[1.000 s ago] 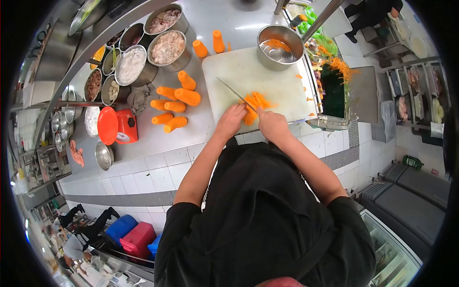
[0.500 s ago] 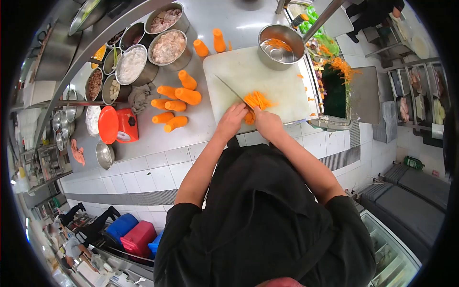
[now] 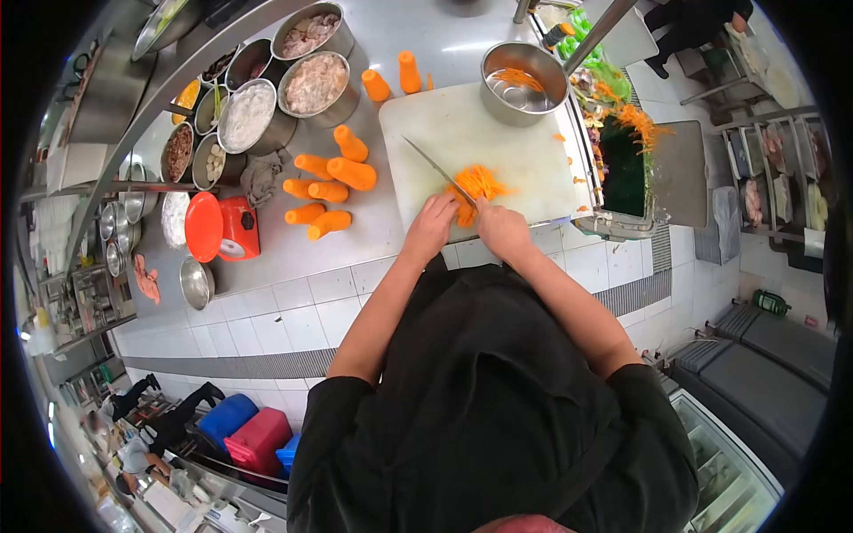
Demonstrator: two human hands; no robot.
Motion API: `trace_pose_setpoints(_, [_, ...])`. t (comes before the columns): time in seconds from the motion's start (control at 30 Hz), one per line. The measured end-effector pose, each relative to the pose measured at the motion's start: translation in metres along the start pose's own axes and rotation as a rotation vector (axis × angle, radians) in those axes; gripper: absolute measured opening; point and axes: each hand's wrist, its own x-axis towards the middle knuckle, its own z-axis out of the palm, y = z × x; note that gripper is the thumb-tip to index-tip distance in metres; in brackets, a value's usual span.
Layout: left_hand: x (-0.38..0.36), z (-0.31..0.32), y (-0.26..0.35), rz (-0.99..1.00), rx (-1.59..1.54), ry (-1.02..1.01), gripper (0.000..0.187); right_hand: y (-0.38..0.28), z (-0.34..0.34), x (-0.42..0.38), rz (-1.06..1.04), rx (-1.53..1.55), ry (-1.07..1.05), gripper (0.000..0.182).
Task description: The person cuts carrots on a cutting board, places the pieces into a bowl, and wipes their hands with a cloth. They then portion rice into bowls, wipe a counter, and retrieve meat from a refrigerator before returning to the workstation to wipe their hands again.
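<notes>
A knife lies slantwise over the white cutting board, its handle end in my right hand. The fingers of that hand are wrapped round the handle. My left hand is closed, its fingertips pressed on carrot pieces beside the blade. Shredded carrot is heaped on the blade's far side. A steel pot with some carrot shreds in it stands at the board's back right corner. Several peeled carrots lie left of the board, and two carrots stand behind it.
Steel pots of food fill the counter's left part, near a red scale and a steel bowl. A bin with scraps adjoins the board's right side. A person in dark clothes stands at the far right.
The knife blade has shifted slightly to the right and down over the carrot pieces. My left hand has barely moved. The whole view has shifted a little.
</notes>
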Motion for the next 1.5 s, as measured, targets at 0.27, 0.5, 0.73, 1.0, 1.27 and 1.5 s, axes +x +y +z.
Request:
trace_pose_setpoints(0.27, [0.008, 0.003, -0.004, 0.015, -0.013, -0.030, 0.023, -0.011, -0.033, -0.004, -0.024, -0.011, -0.045, 0.015])
trace_pose_setpoints(0.5, [0.013, 0.002, -0.005, 0.038, 0.003, -0.027, 0.026, -0.006, -0.012, 0.007, -0.002, -0.019, -0.028, 0.015])
trace_pose_setpoints(0.73, [0.007, 0.002, -0.003, -0.003, -0.010, -0.060, 0.030, -0.014, -0.014, -0.008, 0.006, -0.022, -0.051, 0.015])
trace_pose_setpoints(1.0, [0.005, 0.004, -0.006, 0.008, 0.004, -0.025, 0.026, -0.013, -0.020, -0.012, -0.006, -0.003, -0.039, 0.016])
trace_pose_setpoints(1.27, [0.004, 0.000, 0.000, -0.010, 0.025, 0.034, 0.028, 0.000, -0.001, 0.006, -0.037, 0.102, -0.021, 0.021])
trace_pose_setpoints(1.5, [0.008, 0.009, -0.012, -0.019, 0.021, -0.040, 0.030, -0.005, -0.031, 0.007, -0.025, -0.012, -0.067, 0.019])
